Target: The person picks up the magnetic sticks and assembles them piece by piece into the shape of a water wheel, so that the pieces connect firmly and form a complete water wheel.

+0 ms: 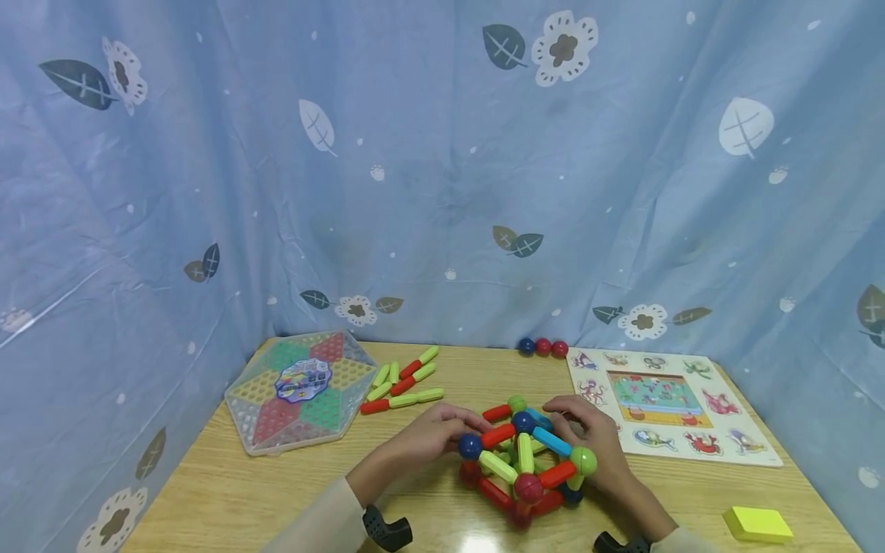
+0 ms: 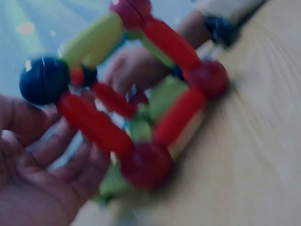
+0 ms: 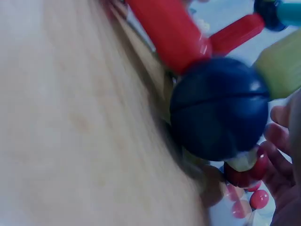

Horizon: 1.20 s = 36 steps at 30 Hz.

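Note:
In the head view a frame of magnetic rods and balls [image 1: 525, 455] stands at the front middle of the table, built of red, yellow-green and blue rods. My left hand [image 1: 430, 439] holds its left side. In the left wrist view those fingers lie behind a red rod [image 2: 94, 125], with the thumb by a navy ball [image 2: 44, 80]. My right hand [image 1: 600, 444] grips the frame's far right side, its fingers curled there, partly hidden. A large navy ball [image 3: 218, 108] fills the right wrist view, and a red ball [image 3: 247, 172] sits at my fingers.
Loose yellow-green and red rods [image 1: 415, 397] lie behind my left hand. A star-patterned Chinese checkers board [image 1: 300, 392] is at left. Several loose balls [image 1: 543, 348] line the back edge. At right are a sea-animal puzzle board [image 1: 747, 453] and a yellow block [image 1: 759, 524].

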Motion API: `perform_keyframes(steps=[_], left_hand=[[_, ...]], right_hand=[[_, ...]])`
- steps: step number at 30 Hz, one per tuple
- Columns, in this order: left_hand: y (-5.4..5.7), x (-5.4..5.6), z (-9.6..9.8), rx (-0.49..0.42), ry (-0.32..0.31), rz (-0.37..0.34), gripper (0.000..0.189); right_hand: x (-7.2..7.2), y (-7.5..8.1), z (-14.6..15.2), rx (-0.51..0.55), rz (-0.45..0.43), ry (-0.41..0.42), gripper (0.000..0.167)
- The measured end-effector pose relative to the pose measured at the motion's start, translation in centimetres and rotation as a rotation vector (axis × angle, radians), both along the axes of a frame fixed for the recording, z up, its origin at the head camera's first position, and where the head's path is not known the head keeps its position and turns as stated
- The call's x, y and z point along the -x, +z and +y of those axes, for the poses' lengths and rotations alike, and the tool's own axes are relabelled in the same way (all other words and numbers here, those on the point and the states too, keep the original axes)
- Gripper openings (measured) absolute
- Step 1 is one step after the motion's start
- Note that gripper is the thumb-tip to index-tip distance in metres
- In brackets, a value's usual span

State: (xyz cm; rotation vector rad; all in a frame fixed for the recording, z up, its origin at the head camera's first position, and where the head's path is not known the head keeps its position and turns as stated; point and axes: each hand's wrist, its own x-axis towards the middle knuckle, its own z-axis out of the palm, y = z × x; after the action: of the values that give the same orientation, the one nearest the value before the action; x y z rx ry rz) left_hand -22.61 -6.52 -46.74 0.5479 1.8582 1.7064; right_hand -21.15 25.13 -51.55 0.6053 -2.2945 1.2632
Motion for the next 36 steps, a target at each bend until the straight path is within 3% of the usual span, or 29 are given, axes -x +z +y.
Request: perform_keyframes(steps=[2,4,7,10,14,17,19,21,24,30,36], left_hand=[[-1.0,-0.3,-1.0,-0.035,-0.013,0.018,0.043],[-1.9,-0.7,-1.8,-0.03,-0.03,0.082,0.043],[-2.8,-1.6,-2.4,0.036,-0.047,0.23,0.031],[-3.4,-2.4,-2.0,0.097,-0.037,0.377,0.021],[-3.6,-3.2,-1.1,0.132,0.019,0.52,0.015],[-3.5,-3.6,-0.9,0.125,0.048,0.554,0.015],[-3.5,-3.8,-0.9,0.121,0.06,0.572,0.014],[-3.5,-3.9,-1.0,0.126,0.078,0.601,0.013],[-3.7,-4.1,-0.8,0.128,0.123,0.653,0.015],[-4.2,-4.2,-0.1,0.127,0.25,0.719,0.017],[-4.4,-3.9,0.4,0.177,0.31,0.765,0.014]], right_hand=[[-0.8,0.0,0.4,0.056,0.0,-0.041,0.029],[-1.7,0.0,0.8,0.098,-0.002,-0.061,0.034],[-3.0,-0.1,1.5,0.081,0.038,-0.1,0.041],[-4.0,-0.3,2.2,0.024,0.094,-0.086,0.044],[-5.5,-0.6,3.2,-0.061,0.119,0.064,0.052],[-6.6,-0.8,3.8,-0.129,0.019,0.215,0.056],[-7.0,-0.8,3.6,-0.181,-0.043,0.236,0.052],[-7.0,-0.8,3.0,-0.199,-0.06,0.207,0.045],[-6.3,-0.6,2.2,-0.191,-0.011,0.096,0.04],[-3.8,-0.6,1.2,-0.167,0.039,-0.075,0.035],[-2.0,-0.6,0.8,-0.155,0.026,-0.105,0.03]])
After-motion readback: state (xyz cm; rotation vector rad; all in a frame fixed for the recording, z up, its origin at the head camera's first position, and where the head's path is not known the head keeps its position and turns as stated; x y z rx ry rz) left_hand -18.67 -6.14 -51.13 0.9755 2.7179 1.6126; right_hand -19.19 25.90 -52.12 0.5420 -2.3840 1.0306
